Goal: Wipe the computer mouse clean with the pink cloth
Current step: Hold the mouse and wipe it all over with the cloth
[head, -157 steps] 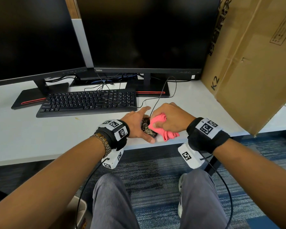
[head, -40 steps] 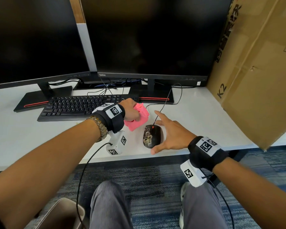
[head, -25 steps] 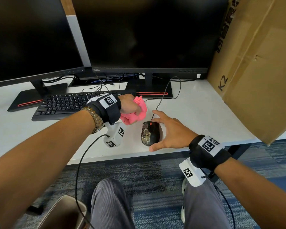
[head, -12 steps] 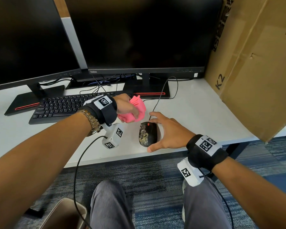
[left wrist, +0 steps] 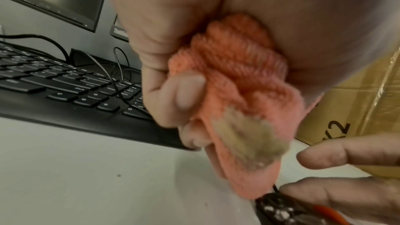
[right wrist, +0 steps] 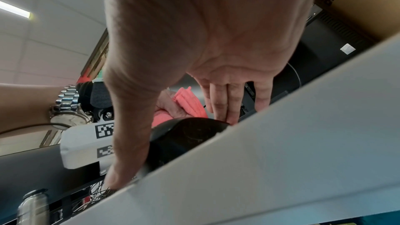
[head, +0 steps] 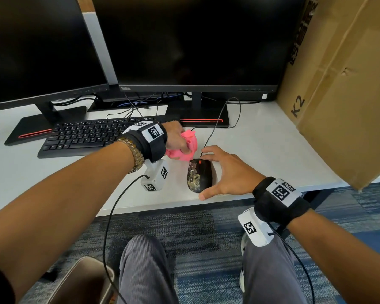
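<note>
Mouse first: the black wired computer mouse [head: 199, 175], its top heavily speckled with pale grime and an orange-red scroll wheel showing, is sat near the front edge of the white worktop [head: 261, 150], with its thin black cable [head: 215, 126] trailing back toward the monitors. It's being steadied by the right hand [head: 230, 172], which is spread wide with fairly straight fingers; the thumb is laid along the near end of the mouse and the fingertips [right wrist: 225, 110] are touching its far end by the cable, so it's more of a brace than a proper grip. The fluffy pink cloth [head: 185, 145] is bunched up and squeezed tight in the left hand [head: 176, 139], fingers curled right round it, just behind and to the left of the mouse. From the left wrist view a brownish-grey dirty patch can be seen on the cloth's hanging end, and that end is dangling right at the front of the mouse; actual contact can't be made out for sure. A black keyboard [head: 88, 137] is laid out to the left, partly hidden by the left wrist. Two dark monitors [head: 195, 40] are stood at the back on black bases with red strips. A big brown cardboard box [head: 342, 88] is parked at the right of the worktop.
</note>
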